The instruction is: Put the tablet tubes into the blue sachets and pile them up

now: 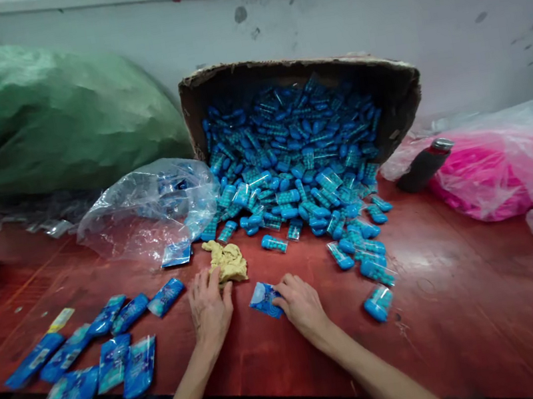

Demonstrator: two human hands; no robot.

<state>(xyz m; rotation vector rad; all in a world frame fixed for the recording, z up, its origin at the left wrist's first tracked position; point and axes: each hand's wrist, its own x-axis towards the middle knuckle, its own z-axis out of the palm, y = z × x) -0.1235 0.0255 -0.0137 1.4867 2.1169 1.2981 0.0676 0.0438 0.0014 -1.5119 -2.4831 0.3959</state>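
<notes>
My right hand (303, 301) pinches the edge of a small blue printed card (265, 299) just above the red table, thumb on the near side. To its left, my left hand (209, 303) rests with fingers apart, its fingertips at the near edge of a crumpled yellow cloth-like lump (227, 260). Whether the fingers press on that lump I cannot tell. Behind both hands, many blue capped packs with clear fronts (295, 188) spill from a cardboard box (376, 64) lying on its side. Left of my left hand lie several filled blue packets (130, 313).
A clear plastic bag (146, 208) with blue cards inside lies left of the box, before a large green sack (46, 120). To the right are a dark bottle (425, 164) and pink items in plastic (480, 176). The red table (465, 303) ends close to my forearms.
</notes>
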